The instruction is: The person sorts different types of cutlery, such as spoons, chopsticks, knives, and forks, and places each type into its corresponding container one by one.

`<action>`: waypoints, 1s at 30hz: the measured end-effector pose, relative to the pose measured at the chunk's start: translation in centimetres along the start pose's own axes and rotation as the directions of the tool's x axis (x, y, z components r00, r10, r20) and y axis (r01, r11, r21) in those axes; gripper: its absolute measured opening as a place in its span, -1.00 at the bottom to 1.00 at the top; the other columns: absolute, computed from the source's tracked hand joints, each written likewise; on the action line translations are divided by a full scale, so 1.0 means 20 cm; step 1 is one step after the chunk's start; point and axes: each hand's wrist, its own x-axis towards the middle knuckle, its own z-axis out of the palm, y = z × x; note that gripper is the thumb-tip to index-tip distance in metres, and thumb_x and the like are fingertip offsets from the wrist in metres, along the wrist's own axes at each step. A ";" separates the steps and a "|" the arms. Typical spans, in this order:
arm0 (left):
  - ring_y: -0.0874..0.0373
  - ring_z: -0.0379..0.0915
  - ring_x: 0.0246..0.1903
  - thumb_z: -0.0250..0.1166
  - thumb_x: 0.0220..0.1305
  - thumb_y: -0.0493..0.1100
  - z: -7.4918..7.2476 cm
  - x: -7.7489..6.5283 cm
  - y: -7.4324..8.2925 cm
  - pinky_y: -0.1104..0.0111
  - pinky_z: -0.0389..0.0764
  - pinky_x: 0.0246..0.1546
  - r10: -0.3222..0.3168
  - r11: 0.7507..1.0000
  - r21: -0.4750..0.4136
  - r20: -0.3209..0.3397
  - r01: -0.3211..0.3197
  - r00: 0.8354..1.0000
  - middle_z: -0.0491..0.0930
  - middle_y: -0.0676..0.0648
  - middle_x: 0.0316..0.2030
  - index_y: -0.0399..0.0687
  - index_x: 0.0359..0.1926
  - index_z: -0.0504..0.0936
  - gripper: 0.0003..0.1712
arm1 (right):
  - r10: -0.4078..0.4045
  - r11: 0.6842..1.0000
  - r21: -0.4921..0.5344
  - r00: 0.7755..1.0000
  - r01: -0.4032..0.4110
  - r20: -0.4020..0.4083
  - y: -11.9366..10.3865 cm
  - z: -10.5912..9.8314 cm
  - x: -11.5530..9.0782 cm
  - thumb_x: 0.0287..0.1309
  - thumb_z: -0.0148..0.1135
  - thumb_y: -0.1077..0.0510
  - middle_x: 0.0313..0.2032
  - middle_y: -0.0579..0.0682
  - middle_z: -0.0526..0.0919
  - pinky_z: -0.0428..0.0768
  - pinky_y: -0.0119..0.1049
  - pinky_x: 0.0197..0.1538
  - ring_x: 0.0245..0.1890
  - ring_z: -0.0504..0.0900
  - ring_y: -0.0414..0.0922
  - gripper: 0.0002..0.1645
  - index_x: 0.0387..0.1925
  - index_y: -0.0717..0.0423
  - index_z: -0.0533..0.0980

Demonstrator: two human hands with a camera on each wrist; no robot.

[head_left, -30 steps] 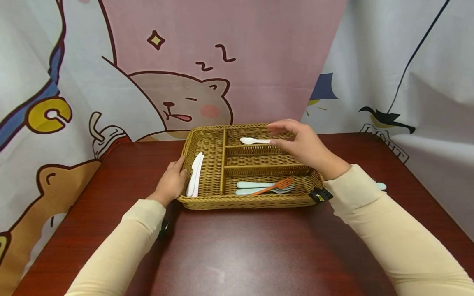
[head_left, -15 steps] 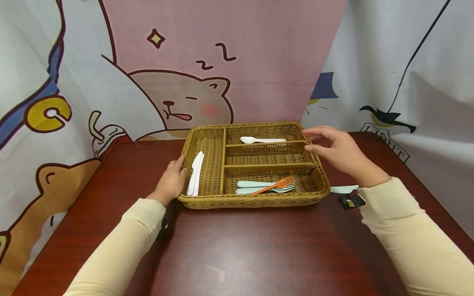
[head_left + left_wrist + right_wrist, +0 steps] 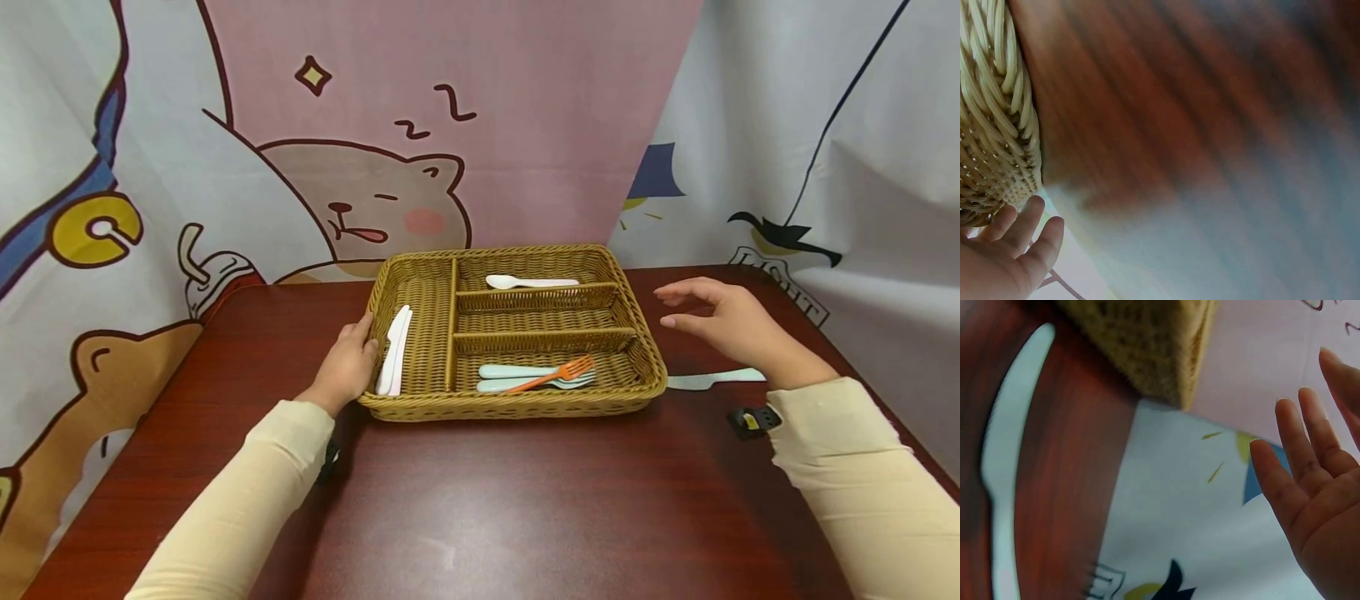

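Observation:
A woven cutlery basket [image 3: 517, 408] with several compartments stands on the table. My left hand [image 3: 345, 367] rests against its left side, fingers at the rim. My right hand [image 3: 723, 325] hovers right of the basket, fingers loosely bent and holding nothing. Below that hand a pale green knife [image 3: 705, 381] lies on the table; the right wrist view shows its blade too. Two white knives [image 3: 394, 352] lie in the left compartment and a white spoon [image 3: 517, 282] in the back one. An orange fork [image 3: 558, 372] lies over pale green forks [image 3: 498, 386] in the front compartment.
The dark red wooden table [image 3: 480, 500] extends in front of the basket and to both sides. A printed curtain [image 3: 540, 100] with cartoon animals hangs right behind it and along the sides.
My right hand has moved from above the back compartment to the right, past the basket's edge, uncovering the spoon's handle and the pale green knife. The left hand has stayed in place.

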 end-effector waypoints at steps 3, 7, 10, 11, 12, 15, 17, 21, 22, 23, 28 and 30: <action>-0.27 0.12 0.33 -0.21 0.54 -0.16 0.00 0.00 0.00 -0.06 0.18 0.31 -0.002 1.000 0.004 0.000 0.002 1.000 0.08 -0.39 0.37 -0.21 0.52 -0.11 -0.36 | 0.005 1.000 -0.014 1.000 -0.005 -0.003 0.07 0.00 -0.01 0.19 0.34 0.08 0.02 0.19 0.59 0.44 -0.37 -0.10 0.00 0.47 -0.20 -0.51 0.13 0.14 0.54; -0.27 0.12 0.33 -0.21 0.54 -0.16 0.00 0.00 0.00 -0.06 0.18 0.31 -0.004 1.000 0.008 0.002 0.004 1.000 0.08 -0.38 0.37 -0.21 0.52 -0.11 -0.36 | 0.014 1.000 -0.023 1.000 -0.014 -0.001 0.15 0.01 -0.03 0.17 0.35 0.13 0.00 0.23 0.60 0.46 -0.26 -0.06 -0.04 0.44 -0.28 -0.53 0.11 0.19 0.55; -0.27 0.12 0.33 -0.21 0.53 -0.16 0.00 0.00 0.00 -0.05 0.18 0.32 -0.004 1.000 0.009 0.000 0.004 1.000 0.09 -0.38 0.37 -0.21 0.52 -0.11 -0.36 | 0.037 0.999 -0.038 0.999 -0.036 0.024 0.20 0.01 -0.04 0.18 0.34 0.16 0.02 0.29 0.58 0.45 -0.02 -0.02 0.04 0.47 -0.02 -0.53 0.11 0.24 0.53; -0.27 0.12 0.33 -0.21 0.53 -0.16 0.00 0.01 0.00 -0.05 0.17 0.32 -0.004 1.000 0.009 -0.001 0.004 1.000 0.09 -0.38 0.37 -0.21 0.52 -0.11 -0.36 | 0.049 0.998 -0.040 0.998 -0.047 0.038 0.21 0.01 -0.05 0.18 0.34 0.16 0.04 0.31 0.56 0.43 0.07 -0.01 0.07 0.45 0.09 -0.52 0.11 0.25 0.52; -0.26 0.12 0.33 -0.21 0.53 -0.16 0.00 0.01 0.00 -0.04 0.17 0.32 -0.005 1.000 0.009 -0.003 0.005 1.000 0.09 -0.38 0.37 -0.21 0.52 -0.11 -0.36 | 0.060 0.997 -0.048 0.997 -0.057 0.052 0.23 0.01 -0.05 0.18 0.33 0.17 0.05 0.32 0.55 0.43 0.09 -0.01 0.09 0.44 0.17 -0.52 0.12 0.26 0.52; -0.26 0.12 0.33 -0.21 0.53 -0.16 0.01 0.01 -0.01 -0.04 0.17 0.33 -0.004 1.000 0.011 -0.005 0.004 1.000 0.09 -0.38 0.37 -0.22 0.52 -0.10 -0.36 | 0.087 0.994 -0.071 0.992 -0.081 0.091 0.27 0.01 -0.06 0.17 0.33 0.19 0.09 0.36 0.52 0.46 0.14 -0.02 0.12 0.42 0.25 -0.50 0.13 0.28 0.50; -0.26 0.12 0.34 -0.21 0.53 -0.16 0.01 0.01 -0.01 -0.04 0.17 0.33 -0.004 1.000 0.012 -0.007 0.004 1.000 0.09 -0.38 0.37 -0.21 0.52 -0.10 -0.36 | 0.103 0.993 -0.075 0.988 -0.094 0.114 0.29 0.01 -0.07 0.17 0.33 0.20 0.10 0.38 0.49 0.46 0.18 -0.01 0.13 0.40 0.28 -0.50 0.13 0.30 0.49; -0.25 0.12 0.34 -0.20 0.53 -0.15 0.01 0.01 -0.01 -0.03 0.17 0.33 -0.003 1.000 0.013 -0.010 0.003 1.000 0.10 -0.37 0.37 -0.21 0.52 -0.10 -0.36 | 0.133 0.989 -0.083 0.980 -0.121 0.151 0.34 0.02 -0.08 0.16 0.33 0.21 0.12 0.42 0.47 0.45 0.21 0.01 0.13 0.39 0.31 -0.48 0.13 0.33 0.48; -0.25 0.12 0.34 -0.20 0.53 -0.15 0.01 0.01 -0.01 -0.04 0.17 0.32 -0.004 1.000 0.013 -0.009 0.004 1.000 0.10 -0.37 0.37 -0.21 0.52 -0.10 -0.36 | 0.143 0.988 -0.089 0.976 -0.130 0.161 0.36 0.02 -0.08 0.15 0.34 0.21 0.12 0.43 0.46 0.44 0.22 0.02 0.14 0.38 0.32 -0.47 0.14 0.34 0.47; -0.25 0.12 0.34 -0.21 0.53 -0.15 0.01 0.01 -0.01 -0.04 0.17 0.32 -0.004 1.000 0.013 -0.009 0.004 1.000 0.10 -0.37 0.37 -0.20 0.52 -0.10 -0.36 | 0.149 0.986 -0.095 0.974 -0.134 0.170 0.37 0.02 -0.08 0.15 0.34 0.21 0.12 0.44 0.45 0.43 0.24 0.03 0.14 0.38 0.33 -0.47 0.13 0.35 0.47; -0.25 0.12 0.34 -0.21 0.53 -0.15 0.01 0.01 -0.01 -0.04 0.18 0.32 -0.011 1.000 0.016 -0.003 0.011 1.000 0.09 -0.37 0.37 -0.19 0.52 -0.10 -0.36 | 0.154 0.983 -0.127 0.969 -0.131 0.192 0.42 0.02 -0.09 0.08 0.35 0.27 0.09 0.45 0.47 0.38 0.28 0.05 0.12 0.38 0.36 -0.51 0.07 0.36 0.52; -0.25 0.11 0.34 -0.21 0.53 -0.15 0.01 0.01 -0.01 -0.04 0.18 0.32 -0.013 1.000 0.018 -0.001 0.013 1.000 0.08 -0.37 0.38 -0.19 0.52 -0.11 -0.36 | 0.140 0.985 -0.128 0.971 -0.116 0.195 0.43 0.03 -0.10 0.05 0.36 0.29 0.07 0.45 0.49 0.37 0.28 0.06 0.11 0.38 0.36 -0.54 0.02 0.36 0.54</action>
